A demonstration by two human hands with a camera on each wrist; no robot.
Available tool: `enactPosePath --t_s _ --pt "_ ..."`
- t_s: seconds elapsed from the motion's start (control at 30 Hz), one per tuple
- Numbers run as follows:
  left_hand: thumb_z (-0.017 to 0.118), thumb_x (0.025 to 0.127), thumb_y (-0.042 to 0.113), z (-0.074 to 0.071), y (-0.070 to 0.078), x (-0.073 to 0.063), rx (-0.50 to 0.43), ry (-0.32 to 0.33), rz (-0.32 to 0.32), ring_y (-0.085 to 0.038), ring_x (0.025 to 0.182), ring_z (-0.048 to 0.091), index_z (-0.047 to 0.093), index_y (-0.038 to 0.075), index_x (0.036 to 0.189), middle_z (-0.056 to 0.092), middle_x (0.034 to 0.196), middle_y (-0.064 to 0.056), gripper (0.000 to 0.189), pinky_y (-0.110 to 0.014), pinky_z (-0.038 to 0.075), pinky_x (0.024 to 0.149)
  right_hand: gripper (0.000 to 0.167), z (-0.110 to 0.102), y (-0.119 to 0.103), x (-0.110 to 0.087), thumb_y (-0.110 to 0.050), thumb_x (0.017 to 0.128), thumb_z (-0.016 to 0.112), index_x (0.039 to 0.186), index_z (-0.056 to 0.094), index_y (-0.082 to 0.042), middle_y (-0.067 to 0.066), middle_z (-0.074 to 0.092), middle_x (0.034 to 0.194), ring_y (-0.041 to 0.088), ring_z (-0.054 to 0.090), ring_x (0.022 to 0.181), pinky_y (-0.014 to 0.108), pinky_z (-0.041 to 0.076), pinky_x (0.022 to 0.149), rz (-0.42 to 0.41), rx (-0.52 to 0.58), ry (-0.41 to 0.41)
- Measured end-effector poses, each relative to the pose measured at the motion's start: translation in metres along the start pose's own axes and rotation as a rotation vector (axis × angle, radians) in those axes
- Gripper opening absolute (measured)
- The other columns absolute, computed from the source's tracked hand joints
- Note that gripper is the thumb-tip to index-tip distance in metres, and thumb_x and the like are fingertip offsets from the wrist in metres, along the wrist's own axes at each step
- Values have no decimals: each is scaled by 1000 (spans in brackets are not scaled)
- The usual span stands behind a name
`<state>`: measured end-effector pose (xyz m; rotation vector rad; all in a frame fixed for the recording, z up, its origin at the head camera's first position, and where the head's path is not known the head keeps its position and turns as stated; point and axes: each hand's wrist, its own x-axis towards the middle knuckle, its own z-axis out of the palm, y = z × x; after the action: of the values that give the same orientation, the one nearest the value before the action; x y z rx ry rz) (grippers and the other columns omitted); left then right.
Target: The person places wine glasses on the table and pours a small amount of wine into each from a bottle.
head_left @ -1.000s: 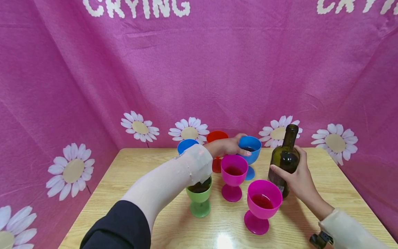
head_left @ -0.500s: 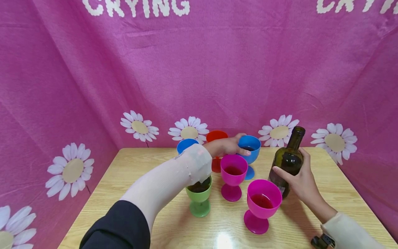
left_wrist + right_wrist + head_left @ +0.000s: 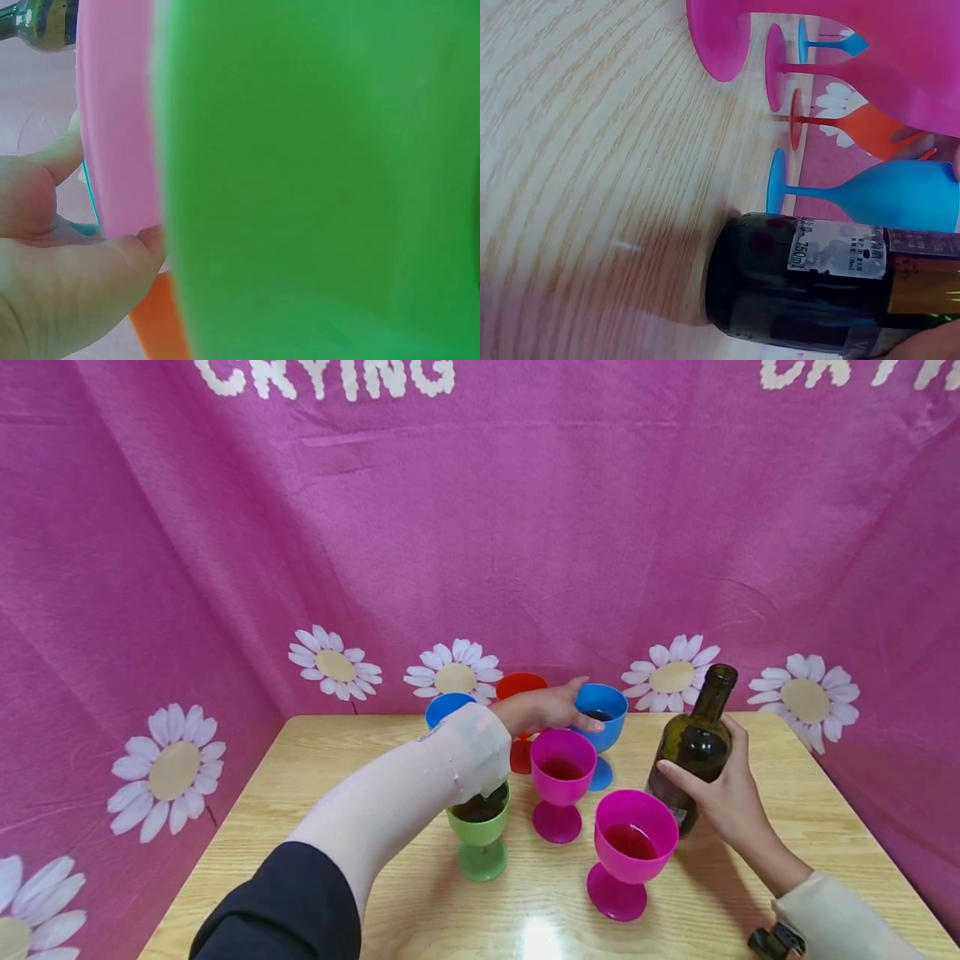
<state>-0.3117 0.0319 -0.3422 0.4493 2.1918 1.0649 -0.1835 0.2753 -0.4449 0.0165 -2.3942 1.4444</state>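
Observation:
My left hand (image 3: 551, 708) reaches across the table and grips the bowl of a blue goblet (image 3: 609, 717) holding dark liquid, thumb in front and fingers behind. In the left wrist view a green goblet (image 3: 300, 180) fills most of the picture, hiding much of that grip. On the right, a dark green wine bottle (image 3: 693, 750) is held round its body by my right hand (image 3: 731, 802), its uncorked neck leaning slightly right. The right wrist view shows the bottle's labelled lower part (image 3: 780, 292) close to the tabletop; whether it touches, I cannot tell.
Two pink goblets, one nearer (image 3: 633, 852) and one farther (image 3: 562, 768), hold red liquid. A green goblet (image 3: 482, 843) stands under my left forearm. Behind the arm are a second blue goblet (image 3: 447, 703) and a red goblet (image 3: 522, 683), before a pink curtain (image 3: 495, 527).
Compared with a second ago, the bottle's neck has tipped a little to the right in my right hand. My left hand keeps its hold on the blue goblet.

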Motion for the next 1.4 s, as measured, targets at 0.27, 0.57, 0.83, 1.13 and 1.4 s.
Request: enactPosePath --t_s 0.27,0.57,0.83,1.13,1.4 --pt "76 94 22 -1 10 -8 85 72 11 -36 149 35 7 22 167 27 167 -10 101 -50 51 106 100 0 3 1 -24 94 78 161 4 -27 21 41 150 44 49 130 29 55 94 -6 7 -14" --pt "74 96 26 -11 24 -13 133 112 71 -34 150 34 12 17 167 27 169 -11 94 -52 42 115 100 -1 4 1 -25 94 78 161 3 -27 20 41 151 43 48 131 24 54 92 3 13 -11" --pt "75 94 33 -32 24 -30 161 138 148 -31 153 30 19 20 166 30 168 -10 92 -57 37 117 100 0 2 -1 -24 94 78 161 3 -27 23 39 152 47 47 132 15 52 86 -2 35 -14" --pt "74 94 34 -62 11 -45 214 188 209 -34 152 31 24 19 165 33 166 -12 88 -57 40 115 100 -2 0 -1 -24 94 78 161 2 -27 23 38 152 47 47 132 31 55 93 0 21 -14" --pt "80 91 32 -73 -23 -39 294 251 183 -37 150 33 24 16 164 32 166 -15 94 -54 47 110 100 -1 0 -2 -25 95 77 161 2 -27 22 38 152 46 45 134 34 55 94 5 25 -15"
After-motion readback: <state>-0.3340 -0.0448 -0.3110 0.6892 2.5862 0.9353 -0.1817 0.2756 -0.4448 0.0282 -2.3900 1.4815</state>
